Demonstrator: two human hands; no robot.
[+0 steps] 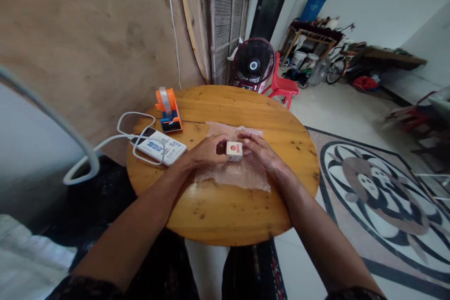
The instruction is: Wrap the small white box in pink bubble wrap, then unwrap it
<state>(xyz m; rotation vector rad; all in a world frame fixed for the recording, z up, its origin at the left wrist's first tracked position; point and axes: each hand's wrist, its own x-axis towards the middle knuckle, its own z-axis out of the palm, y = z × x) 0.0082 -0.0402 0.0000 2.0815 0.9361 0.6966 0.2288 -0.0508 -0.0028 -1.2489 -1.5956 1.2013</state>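
Here, at left, white power bank (pixel 170 151) with looped white cable (pixel 137 113) lies on round wooden table (pixel 218 218); orange-and-blue tape dispenser (pixel 171 111) just beyond. Left hand (pixel 209 149), thumb and fingers narrowly curved, holds left side of small cardboard box (pixel 234 151), over bubble-wrap sheet (pixel 242 176), mid-table. Right hand (pixel 262 150), fingers bent, holds right side.

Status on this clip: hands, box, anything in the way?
Left hand, right hand flanking small box. Box on or just above plastic wrap. Tape dispenser off left; nothing seen blocking the hands.
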